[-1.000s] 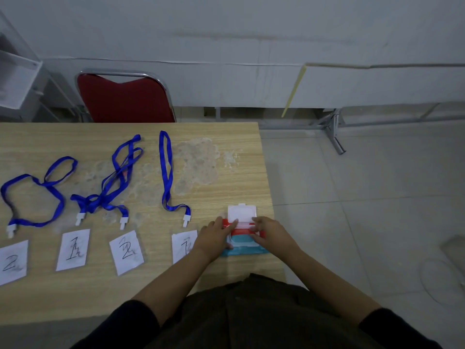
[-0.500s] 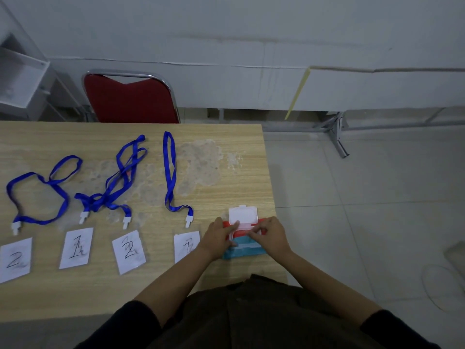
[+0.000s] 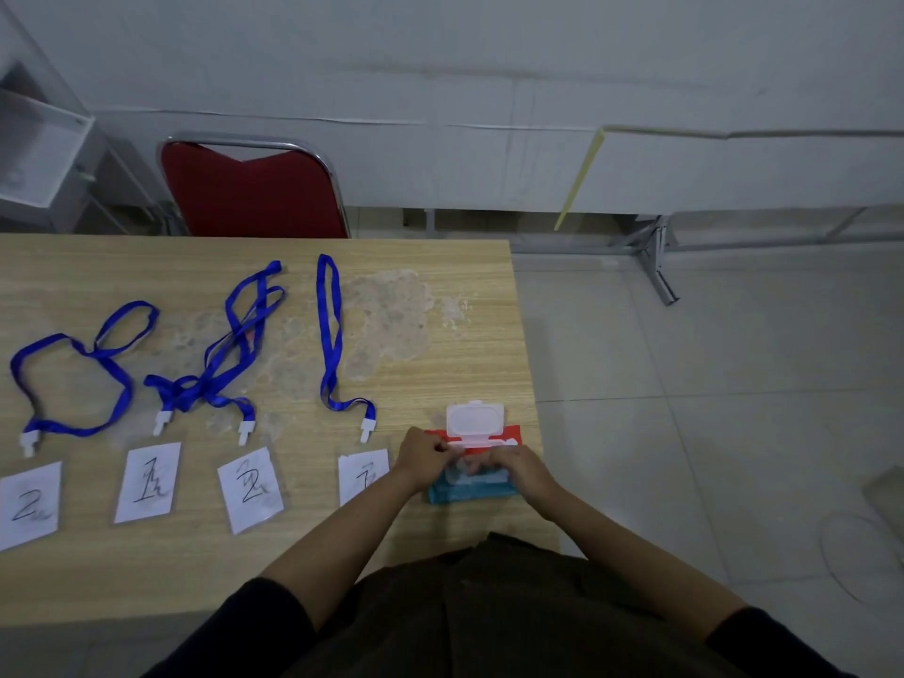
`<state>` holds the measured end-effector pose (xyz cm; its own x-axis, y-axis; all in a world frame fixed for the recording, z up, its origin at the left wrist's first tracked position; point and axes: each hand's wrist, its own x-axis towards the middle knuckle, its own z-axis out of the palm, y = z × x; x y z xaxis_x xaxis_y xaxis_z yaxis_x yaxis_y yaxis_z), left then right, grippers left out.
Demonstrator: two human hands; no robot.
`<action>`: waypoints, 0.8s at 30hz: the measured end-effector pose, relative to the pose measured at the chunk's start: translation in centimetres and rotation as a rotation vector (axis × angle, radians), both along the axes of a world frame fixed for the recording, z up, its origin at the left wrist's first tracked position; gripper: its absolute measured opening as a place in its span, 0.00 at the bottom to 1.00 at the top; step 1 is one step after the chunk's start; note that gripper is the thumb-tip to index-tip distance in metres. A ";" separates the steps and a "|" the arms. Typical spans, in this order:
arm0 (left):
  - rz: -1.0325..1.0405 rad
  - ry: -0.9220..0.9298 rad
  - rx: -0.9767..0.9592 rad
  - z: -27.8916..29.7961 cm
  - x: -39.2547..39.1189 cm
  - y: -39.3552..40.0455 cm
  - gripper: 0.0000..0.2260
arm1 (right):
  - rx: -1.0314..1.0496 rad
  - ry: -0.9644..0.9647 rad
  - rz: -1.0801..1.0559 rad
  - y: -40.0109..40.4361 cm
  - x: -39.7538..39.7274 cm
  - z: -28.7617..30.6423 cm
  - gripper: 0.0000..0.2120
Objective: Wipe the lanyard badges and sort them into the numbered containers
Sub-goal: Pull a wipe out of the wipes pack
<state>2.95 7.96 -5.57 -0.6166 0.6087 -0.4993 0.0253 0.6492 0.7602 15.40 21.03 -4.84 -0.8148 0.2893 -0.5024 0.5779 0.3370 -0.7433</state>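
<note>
A red and blue wet-wipe pack (image 3: pixel 508 440) lies near the table's right edge, its white lid (image 3: pixel 474 418) flipped up. My left hand (image 3: pixel 420 457) rests on the pack's left side, fingers pinched at the opening. My right hand (image 3: pixel 521 469) presses the pack's right side, fingers at the opening too. Several blue lanyards (image 3: pixel 330 335) lie in a row to the left, each ending at a white paper badge with a handwritten number, such as the badge marked 1 (image 3: pixel 149 482) and the badge marked 2 (image 3: pixel 249 489).
The wooden table (image 3: pixel 440 374) ends just right of the pack, with tiled floor beyond. A red chair (image 3: pixel 249 188) stands behind the table's far edge. A grey shelf unit (image 3: pixel 39 159) stands at the far left. A worn patch marks the table's middle.
Both hands have moved closer together over the pack's opening, the left fingers now pinching there. The lanyards and badges lie as before.
</note>
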 end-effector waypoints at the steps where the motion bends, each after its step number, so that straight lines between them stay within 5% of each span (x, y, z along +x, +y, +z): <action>1: -0.017 0.029 -0.025 -0.1 0.0 0.0 0.10 | -0.030 0.012 -0.029 0.1 0.1 0.1 0.13; 6: -0.072 0.096 -0.081 -0.3 -0.4 -0.2 0.10 | 0.135 0.049 -0.052 0.3 -0.3 -0.4 0.03; 12: -0.178 0.108 -0.116 -0.3 -0.6 -0.6 0.09 | 0.428 -0.024 0.143 0.4 -2.1 -0.6 0.05; 24: -0.216 0.189 -0.141 -1.6 -0.8 -0.7 0.08 | 0.626 -0.018 0.357 0.3 -3.2 0.1 0.09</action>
<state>2.18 7.29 -7.20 -0.5706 0.6684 -0.4771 0.3057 0.7121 0.6320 12.24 21.30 -4.77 -0.9065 0.2447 -0.3440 0.3633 0.8674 -0.3401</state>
